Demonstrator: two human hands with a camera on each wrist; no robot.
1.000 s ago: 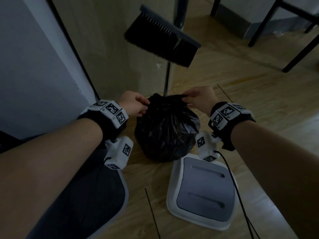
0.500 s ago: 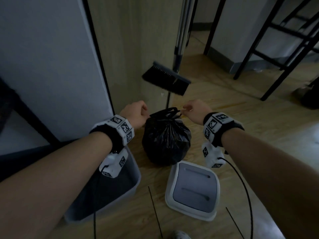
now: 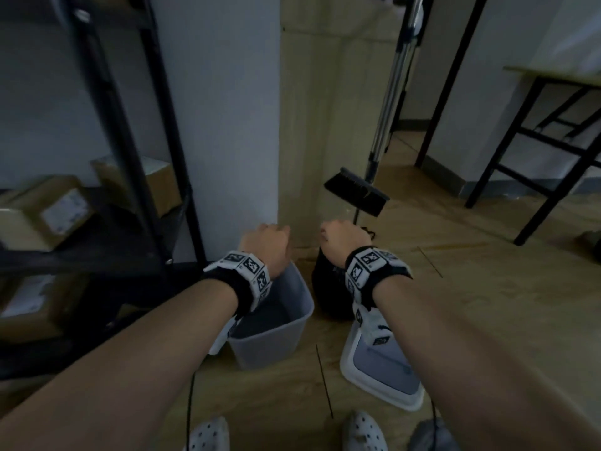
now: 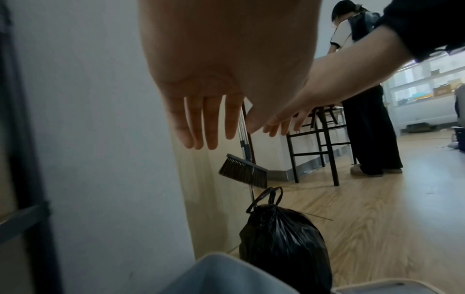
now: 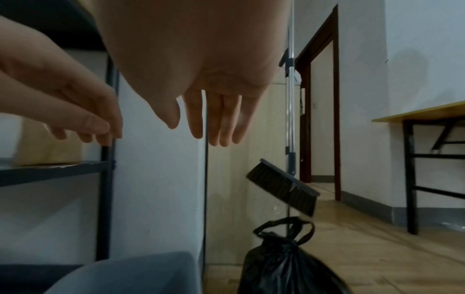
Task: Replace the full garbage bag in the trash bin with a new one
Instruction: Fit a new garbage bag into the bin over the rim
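On the floor against the wall corner, a tied black bag [image 4: 284, 244] stands beside an unlined bin [image 3: 276, 320]. Left hand [image 4: 201, 111] and right hand [image 5: 216, 111] hang spread, empty. Bag looks soft, crinkly, moderately heavy; best lifted by its knotted loops [image 5: 286, 228].

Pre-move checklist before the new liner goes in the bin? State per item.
1. Full garbage bag out of the bin, tied, on the floor: ok.
2. Trash bin shows no liner inside: ok.
3. Bin lid off, lying on the floor: ok.
4. Left hand free, fingers straight: ok.
5. Right hand free, fingers straight: ok.
6. New bag within reach: cannot tell, none in view.
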